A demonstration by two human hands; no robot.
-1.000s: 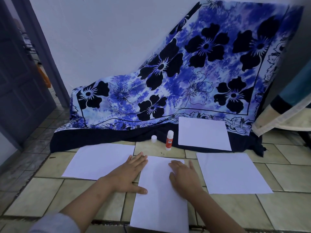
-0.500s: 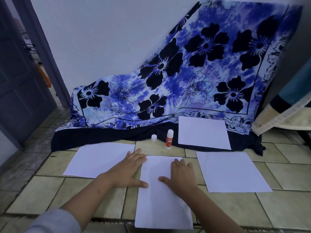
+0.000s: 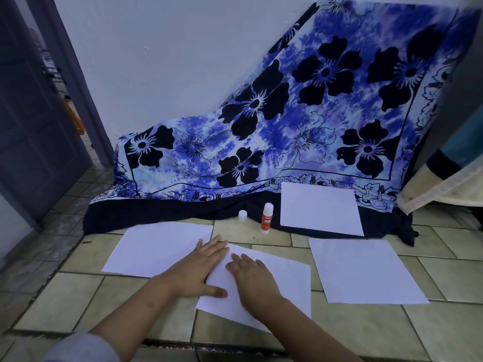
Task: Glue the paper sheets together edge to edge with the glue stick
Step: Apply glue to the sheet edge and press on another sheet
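My left hand (image 3: 201, 270) and right hand (image 3: 252, 279) press flat, fingers straight, squaring the skewed middle sheet (image 3: 287, 280) towards the nine-o'clock sheet (image 3: 156, 246). Next, I reckon: the uncapped glue stick (image 3: 267, 219) at twelve.

On my feed the left hand (image 3: 198, 267) and right hand (image 3: 253, 278) are bare past the wrists; at 7 o'clock a light grey sleeve (image 3: 81, 348), softly bunched, covers the left elbow.

Single head-worn view, wide-angle, looking forward and down, close over the tiled floor (image 3: 366, 333), facing the wall (image 3: 170, 61).
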